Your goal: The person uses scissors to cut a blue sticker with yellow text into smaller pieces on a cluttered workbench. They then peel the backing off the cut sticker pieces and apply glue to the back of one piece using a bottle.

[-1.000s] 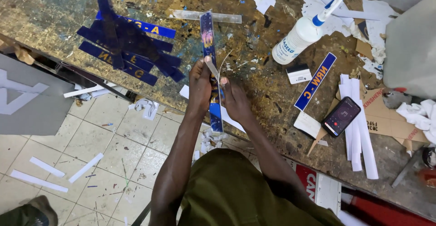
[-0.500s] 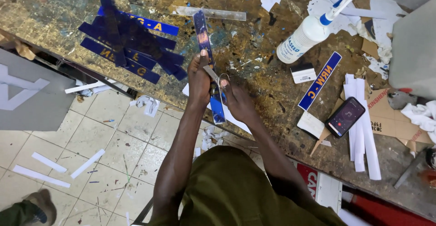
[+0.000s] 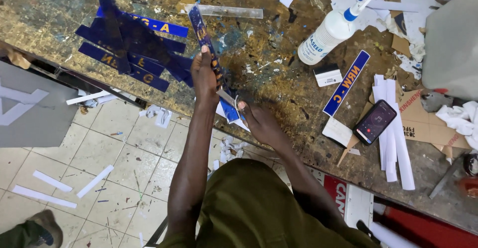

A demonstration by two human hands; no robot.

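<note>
My left hand (image 3: 205, 75) grips a long blue strip (image 3: 200, 29) with yellow lettering, held upright over the paint-stained workbench (image 3: 269, 54). My right hand (image 3: 259, 122) is closed on a thin metal blade (image 3: 227, 97) that meets the strip's lower part, where a white backing (image 3: 242, 124) shows. The strip's lower end (image 3: 230, 111) sits between both hands. A pile of several similar blue strips (image 3: 132, 46) lies to the left of my left hand.
A clear ruler (image 3: 224, 11) lies behind the strip. A white glue bottle (image 3: 331, 31), a small white box (image 3: 328, 74), another blue lettered strip (image 3: 347, 82), a phone (image 3: 375, 121) and white paper strips (image 3: 393, 133) sit at the right. White scraps (image 3: 55, 183) litter the tiled floor.
The blue strip has tilted, its top leaning left. My right hand has dropped lower and to the right, and the blade now crosses the strip's lower part.
</note>
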